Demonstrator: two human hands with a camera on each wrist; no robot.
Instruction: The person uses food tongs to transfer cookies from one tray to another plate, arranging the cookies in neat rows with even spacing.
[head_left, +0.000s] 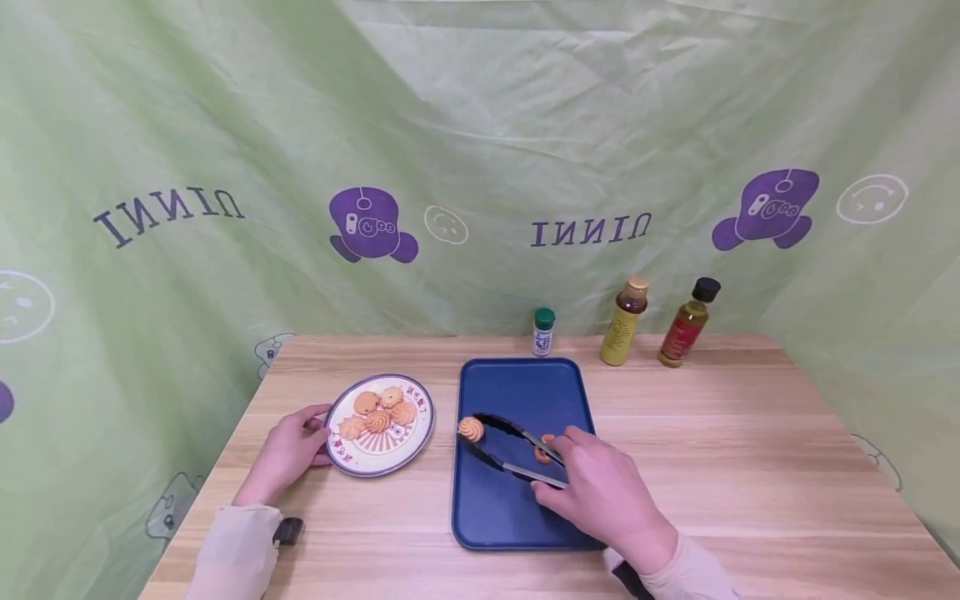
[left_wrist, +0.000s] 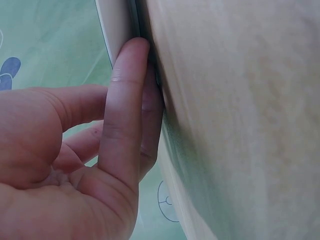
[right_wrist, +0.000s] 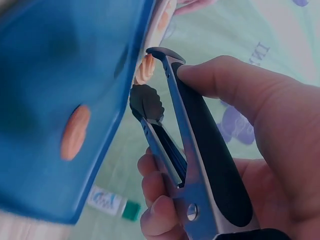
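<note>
My left hand (head_left: 291, 450) holds the left rim of a white plate (head_left: 408, 457) with a blue edge. In the left wrist view its fingers (left_wrist: 122, 115) reach the plate's edge close over the tabletop. Several cookies (head_left: 378, 422) lie on the plate. My right hand (head_left: 611, 492) grips a pair of black-and-steel kitchen tongs (head_left: 517, 471). A swirled cookie (head_left: 471, 429) is between the tongs' tips, over the left edge of a blue tray (head_left: 510, 517). Another cookie (right_wrist: 76, 132) lies on the tray, partly hidden by the tongs in the head view.
Behind the tray stands a small green-capped shaker (head_left: 543, 332). To its right are a yellow-labelled bottle (head_left: 624, 323) and a red-labelled bottle (head_left: 686, 329) with a black cap. A green printed curtain (head_left: 480, 125) hangs behind the wooden table (head_left: 750, 483).
</note>
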